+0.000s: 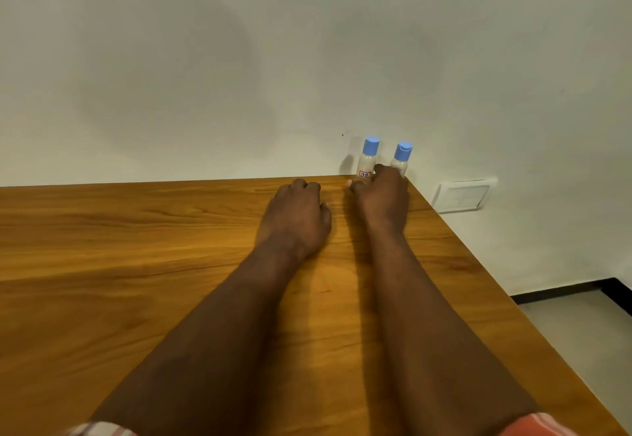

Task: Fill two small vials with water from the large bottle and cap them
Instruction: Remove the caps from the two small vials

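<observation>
Vials: 2 small vials, left vial (367, 162) and right vial (400, 158), blue-capped, upright at the wooden table's (136, 264) far right corner, against the wall (239, 59).
Right hand (381, 196): fingers touching both vial bases; whether it pinches either, cannot tell.
Left hand (295, 216): loosely curled, resting empty on the table.
Nearby: wall switch plate (461, 196), right of the corner.

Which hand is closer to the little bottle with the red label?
The right hand. Its fingers reach the base of the red-labelled vial at the table's far edge. The left hand rests curled on the wooden table, off to the vial's left and nearer the person.
</observation>
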Demonstrator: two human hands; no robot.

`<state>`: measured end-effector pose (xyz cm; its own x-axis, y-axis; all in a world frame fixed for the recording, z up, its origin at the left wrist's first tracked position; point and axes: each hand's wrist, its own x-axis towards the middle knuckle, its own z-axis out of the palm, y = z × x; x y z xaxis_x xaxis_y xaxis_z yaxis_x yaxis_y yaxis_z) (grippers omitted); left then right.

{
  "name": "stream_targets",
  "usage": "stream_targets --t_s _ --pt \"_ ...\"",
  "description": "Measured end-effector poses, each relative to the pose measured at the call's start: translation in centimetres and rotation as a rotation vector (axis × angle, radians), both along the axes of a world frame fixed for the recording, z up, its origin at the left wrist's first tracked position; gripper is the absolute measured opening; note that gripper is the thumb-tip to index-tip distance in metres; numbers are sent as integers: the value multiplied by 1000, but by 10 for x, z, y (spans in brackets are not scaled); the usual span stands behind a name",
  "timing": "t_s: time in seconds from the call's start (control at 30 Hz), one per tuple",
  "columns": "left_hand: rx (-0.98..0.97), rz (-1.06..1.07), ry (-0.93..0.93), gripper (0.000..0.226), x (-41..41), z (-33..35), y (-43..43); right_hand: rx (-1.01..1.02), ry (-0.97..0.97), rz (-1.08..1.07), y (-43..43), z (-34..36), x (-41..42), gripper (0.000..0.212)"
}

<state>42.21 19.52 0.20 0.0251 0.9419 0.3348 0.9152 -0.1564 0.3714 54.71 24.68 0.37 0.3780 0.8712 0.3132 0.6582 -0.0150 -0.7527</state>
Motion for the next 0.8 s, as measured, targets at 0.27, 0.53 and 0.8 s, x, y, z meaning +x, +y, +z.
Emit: stream_targets --t_s 0.27,0.53,0.8 --pt "15 16 4 39 0 1 3 31 -25 -62 5 1 -3 32" --pt "37 31 30 33 -3 3 -29 55 -37 -13 -45 2 -9 32" --pt "6 33 37 32 -10 0 -105 31 -5 31 -134 3 -19 26"
